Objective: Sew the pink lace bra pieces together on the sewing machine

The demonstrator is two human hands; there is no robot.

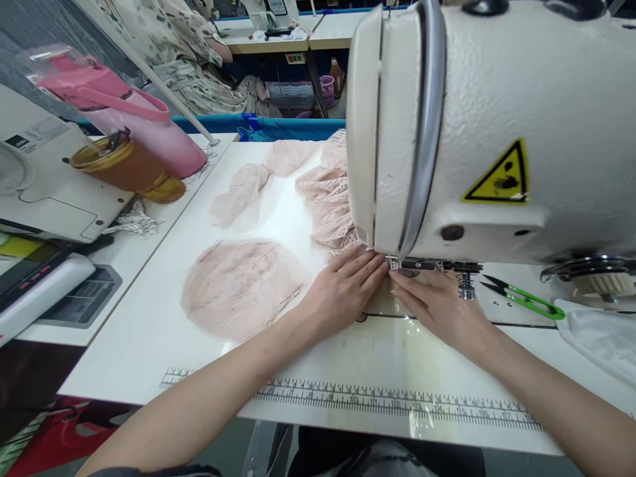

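My left hand (348, 288) lies flat with fingers stretched toward the needle area of the white sewing machine (487, 106). Its fingertips rest at the near edge of a gathered pink lace fabric (330, 199). Just right of the presser foot, my right hand (437, 305) reaches under the machine head with its thumb and a finger extended toward the left hand; its other fingers are partly hidden. Any fabric directly beneath the hands is hard to make out. A round piece of sheer pink fabric (243, 285) lies left of my left hand.
Green-handled thread snips (531, 301) and a white cloth (599, 334) lie at the right. A printed ruler (377, 399) runs along the table's front. At the left stand a pink bottle (139, 132) and an amber cup (129, 169). Another person (163, 33) sits beyond.
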